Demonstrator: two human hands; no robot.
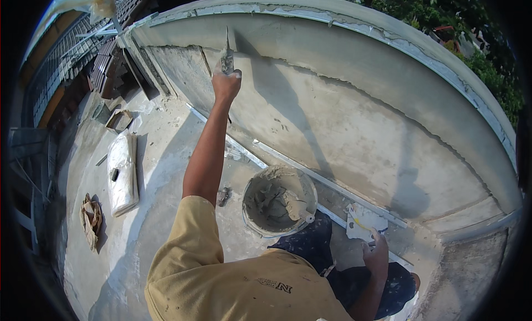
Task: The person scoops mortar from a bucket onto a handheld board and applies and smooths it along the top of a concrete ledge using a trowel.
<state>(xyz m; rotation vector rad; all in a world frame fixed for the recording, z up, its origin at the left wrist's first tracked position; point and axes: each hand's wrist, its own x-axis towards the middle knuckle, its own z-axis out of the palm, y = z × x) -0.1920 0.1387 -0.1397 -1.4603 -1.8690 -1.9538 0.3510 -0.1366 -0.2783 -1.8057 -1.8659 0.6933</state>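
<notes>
My left arm reaches out to the wall, and my left hand is closed around a mortar-smeared trowel. Its narrow, edge-on blade points up against the smooth grey upper band of the low curved wall. At the lower right, beside my knee, my right hand has its fingers bent around the end of a thin yellow strip. Behind that strip is a white flat plate; whether the two are joined I cannot tell. A bucket of wet grey mortar stands in front of me, with a mortar-caked tool in it.
Long metal strips lie along the wall's foot. On the floor to the left are a white wrapped bundle, crumpled brown paper and an open box. Roof tiles rise beyond; a metal edging caps the wall.
</notes>
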